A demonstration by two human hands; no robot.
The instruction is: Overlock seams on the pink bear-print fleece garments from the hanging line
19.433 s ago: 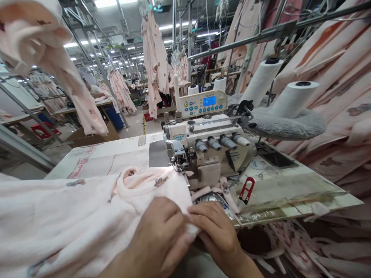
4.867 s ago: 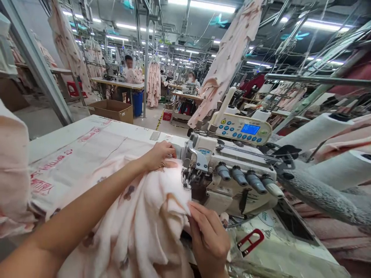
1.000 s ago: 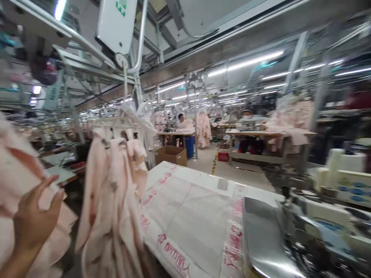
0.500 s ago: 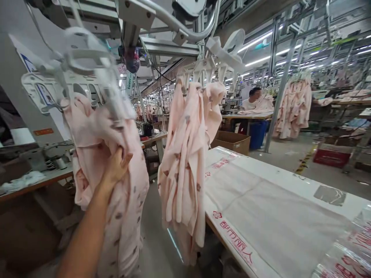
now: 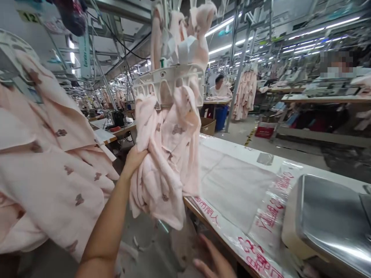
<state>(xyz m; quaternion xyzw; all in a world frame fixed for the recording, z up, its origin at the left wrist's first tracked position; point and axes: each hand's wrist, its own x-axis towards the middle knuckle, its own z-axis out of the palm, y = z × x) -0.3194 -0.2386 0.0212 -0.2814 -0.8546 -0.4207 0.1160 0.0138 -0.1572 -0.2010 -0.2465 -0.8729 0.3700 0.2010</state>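
Note:
My left hand (image 5: 135,160) is closed on the side of a pale pink fleece garment (image 5: 171,154) with small brown motifs. That garment hangs from a white plastic hanger (image 5: 171,83) with several slots, right in front of me. Low in the view, my right hand (image 5: 214,259) is somewhat blurred, its fingers apart and nothing in them, beside the table edge and below the garment. More pink garments (image 5: 66,154) hang close on the left from another white hanger (image 5: 17,50). Behind the front hanger, further pink pieces (image 5: 199,23) hang higher up.
A white table (image 5: 228,139) on the right carries a flat greyish sheet and clear plastic with red print (image 5: 269,216). A metal-topped scale-like box (image 5: 333,220) sits at its near end. People sit at workstations behind, near a blue bin (image 5: 222,117) and a cardboard box (image 5: 208,126).
The view has turned right and come closer to the table. My left hand has gone from the left garment to the one in front. My right hand has come into view.

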